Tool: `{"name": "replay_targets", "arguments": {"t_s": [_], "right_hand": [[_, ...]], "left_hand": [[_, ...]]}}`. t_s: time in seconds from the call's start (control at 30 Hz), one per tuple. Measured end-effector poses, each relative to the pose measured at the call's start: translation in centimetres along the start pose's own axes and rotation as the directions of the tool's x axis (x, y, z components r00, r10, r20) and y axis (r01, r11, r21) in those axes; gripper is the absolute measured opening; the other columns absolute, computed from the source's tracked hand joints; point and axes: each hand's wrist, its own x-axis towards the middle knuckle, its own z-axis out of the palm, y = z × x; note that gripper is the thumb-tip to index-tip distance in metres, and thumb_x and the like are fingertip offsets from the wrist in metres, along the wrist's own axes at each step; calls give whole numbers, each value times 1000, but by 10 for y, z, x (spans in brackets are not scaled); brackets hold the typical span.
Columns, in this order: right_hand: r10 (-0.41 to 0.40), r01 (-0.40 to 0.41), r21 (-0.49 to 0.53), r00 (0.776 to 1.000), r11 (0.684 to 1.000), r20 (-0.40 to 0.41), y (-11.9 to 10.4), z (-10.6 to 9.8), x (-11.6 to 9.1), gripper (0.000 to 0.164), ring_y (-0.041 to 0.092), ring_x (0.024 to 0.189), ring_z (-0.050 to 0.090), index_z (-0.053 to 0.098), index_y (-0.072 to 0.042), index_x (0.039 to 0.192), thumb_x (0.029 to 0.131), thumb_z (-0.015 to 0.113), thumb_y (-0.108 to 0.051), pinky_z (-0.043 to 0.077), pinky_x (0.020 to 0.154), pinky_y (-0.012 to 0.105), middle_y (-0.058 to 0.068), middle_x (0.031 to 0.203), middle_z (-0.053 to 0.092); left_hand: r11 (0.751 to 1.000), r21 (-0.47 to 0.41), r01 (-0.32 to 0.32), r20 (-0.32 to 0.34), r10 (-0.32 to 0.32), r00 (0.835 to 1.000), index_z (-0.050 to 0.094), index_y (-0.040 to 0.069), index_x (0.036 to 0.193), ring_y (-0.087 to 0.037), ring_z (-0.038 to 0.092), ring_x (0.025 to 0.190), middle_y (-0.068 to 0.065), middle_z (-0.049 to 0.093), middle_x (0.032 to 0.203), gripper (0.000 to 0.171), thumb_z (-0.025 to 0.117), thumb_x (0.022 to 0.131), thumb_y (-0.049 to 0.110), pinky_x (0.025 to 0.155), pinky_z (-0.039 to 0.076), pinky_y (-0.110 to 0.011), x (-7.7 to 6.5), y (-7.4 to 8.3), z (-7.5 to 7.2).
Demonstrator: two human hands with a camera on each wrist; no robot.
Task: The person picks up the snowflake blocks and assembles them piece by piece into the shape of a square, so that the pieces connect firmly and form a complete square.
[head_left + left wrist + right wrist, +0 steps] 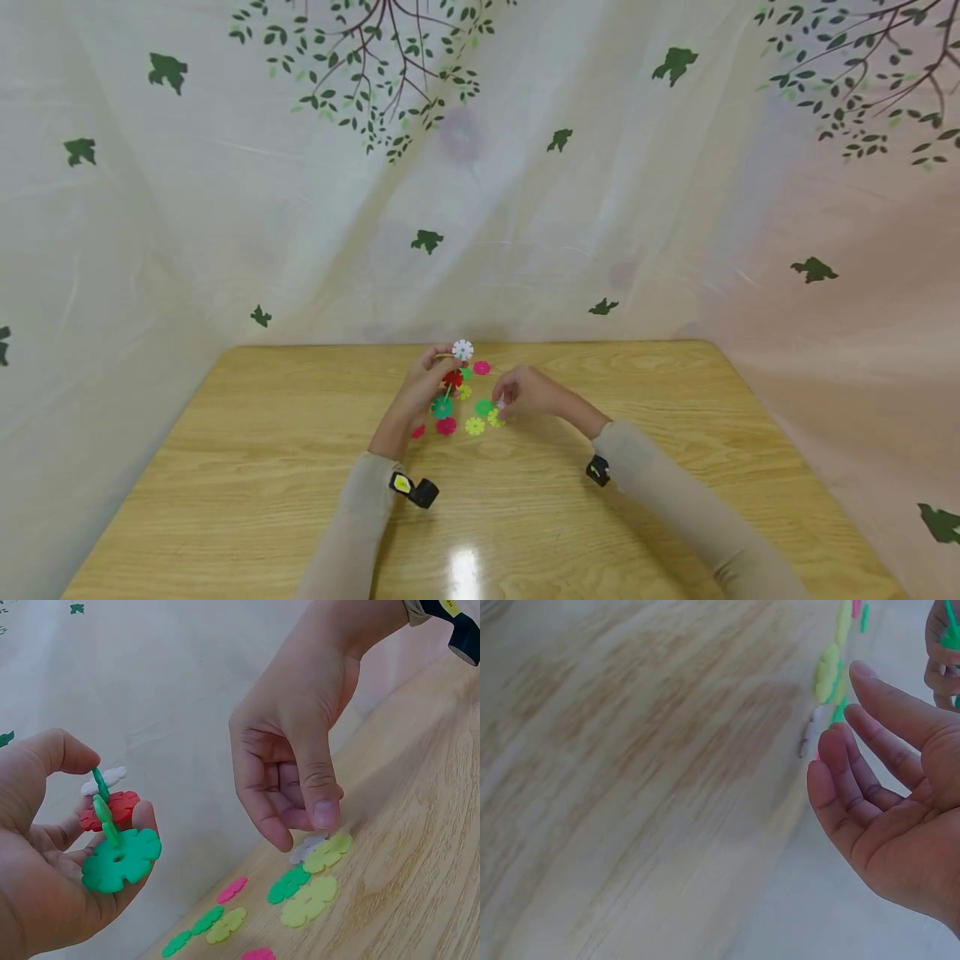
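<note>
My left hand [422, 387] pinches a joined set of flower-shaped plastic discs above the table. In the left wrist view its thumb and fingers are around the set, which has a green disc [122, 860] at the near end, a red disc [126, 808] in the middle and a white disc [105, 781] beyond; narrow green discs link them edge-on. Over the table, my right hand [528, 392] hangs with fingers loosely bent and nothing between them. Its fingertips are close above a loose white disc [304, 850], beside a yellow disc [328, 853] and a green disc [289, 884].
More loose flower discs lie on the wooden table [300, 500], among them a yellow disc [475, 427], a pink disc [482, 367] and a dark pink disc [446, 427]. A pale curtain [510, 275] printed with leaves and branches stands behind the table.
</note>
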Motion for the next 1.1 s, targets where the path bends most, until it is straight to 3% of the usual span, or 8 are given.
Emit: {"name": "replay_targets", "arguments": {"t_s": [0.23,0.4,0.7,0.9,1.1], "right_hand": [[14,-14,-45,1000,999,2,1,6,1,22,7,68,52,71,2,90,76,87,-4,45,62,18,1,72,60],[30,-28,-62,999,998,17,2,8,4,22,8,70,52,70,0,89,77,87,-8,45,63,19,-1,74,59],[1,0,-22,999,1000,49,4,8,5,24,9,74,55,67,2,91,75,84,4,49,66,19,8,81,64],[-38,37,20,995,999,88,2,3,5,22,10,77,58,67,4,91,73,76,12,52,70,20,12,85,68],[-65,61,44,994,997,90,3,-5,9,18,11,81,61,71,5,97,80,74,10,54,74,22,14,92,71]], "left_hand": [[1000,17,-5,-1,6,1000,55,7,124,-12,59,92,-6,68,113,26,58,101,17,78,57,-34,1,-3,-2],[1000,-24,-19,-8,19,1000,55,6,123,-14,60,95,-8,67,113,25,58,100,14,75,58,-30,3,-6,-3],[999,-42,-33,-18,32,999,55,5,125,-15,61,96,-10,67,114,25,57,101,13,74,58,-29,4,-8,-4],[999,-37,-25,-18,25,1000,54,6,127,-17,60,100,-9,66,115,27,57,101,15,81,58,-33,3,-6,-3],[998,-51,-36,-17,35,999,54,8,124,-13,60,95,-9,66,114,24,58,102,16,80,58,-31,7,-1,-1]]}}
